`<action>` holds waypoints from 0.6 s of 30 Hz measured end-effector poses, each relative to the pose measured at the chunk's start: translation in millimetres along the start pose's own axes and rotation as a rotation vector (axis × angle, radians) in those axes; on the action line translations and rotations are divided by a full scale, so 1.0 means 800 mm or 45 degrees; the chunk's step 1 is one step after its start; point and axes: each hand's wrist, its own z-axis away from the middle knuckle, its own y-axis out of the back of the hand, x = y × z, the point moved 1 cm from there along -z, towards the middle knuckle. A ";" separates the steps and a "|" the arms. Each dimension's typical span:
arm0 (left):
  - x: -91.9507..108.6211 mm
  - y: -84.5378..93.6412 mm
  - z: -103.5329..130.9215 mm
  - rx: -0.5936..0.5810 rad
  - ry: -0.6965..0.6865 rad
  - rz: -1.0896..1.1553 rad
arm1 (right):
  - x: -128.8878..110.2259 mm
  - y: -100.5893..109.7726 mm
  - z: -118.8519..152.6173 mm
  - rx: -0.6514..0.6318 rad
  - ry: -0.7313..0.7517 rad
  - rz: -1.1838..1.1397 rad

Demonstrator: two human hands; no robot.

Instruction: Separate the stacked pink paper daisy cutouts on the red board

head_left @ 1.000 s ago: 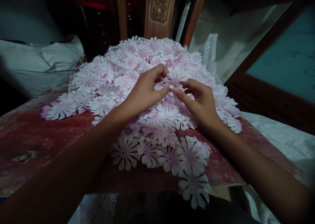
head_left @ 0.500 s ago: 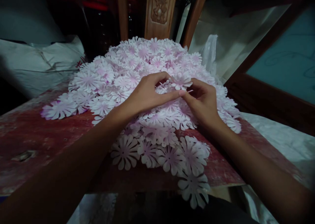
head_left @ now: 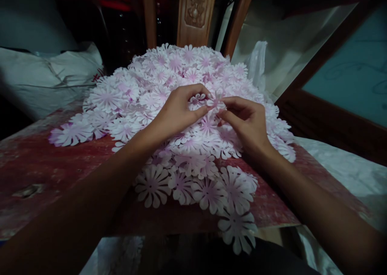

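Over a big heap of white artificial flower petals [head_left: 178, 71] with pink-purple centres, both my hands meet at one petal piece [head_left: 216, 101]. My left hand [head_left: 186, 103] pinches its left side between thumb and fingers. From the other side, my right hand [head_left: 249, 115] grips the same flower piece with thumb and forefinger. Within the curve of my left hand, more petals [head_left: 197, 101] show; whether they are held too I cannot tell. Loose flower pieces [head_left: 210, 194] spread below my hands, and one flower piece [head_left: 238, 228] hangs over the front edge.
The heap lies on a worn red wooden seat [head_left: 60, 166] with a carved wooden back slat [head_left: 197, 13]. A white sack [head_left: 51, 79] stands at the left. A clear plastic bag [head_left: 258, 65] is behind the heap, and a wood-framed blue panel [head_left: 353, 65] leans at the right.
The held flower piece has shifted slightly left and turned more upright. The fingertips of both hands have moved, and my right thumb and forefinger have come closer together on it.
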 end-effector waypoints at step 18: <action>0.005 -0.001 0.005 -0.023 0.030 0.010 | 0.011 0.000 -0.001 0.056 0.091 0.014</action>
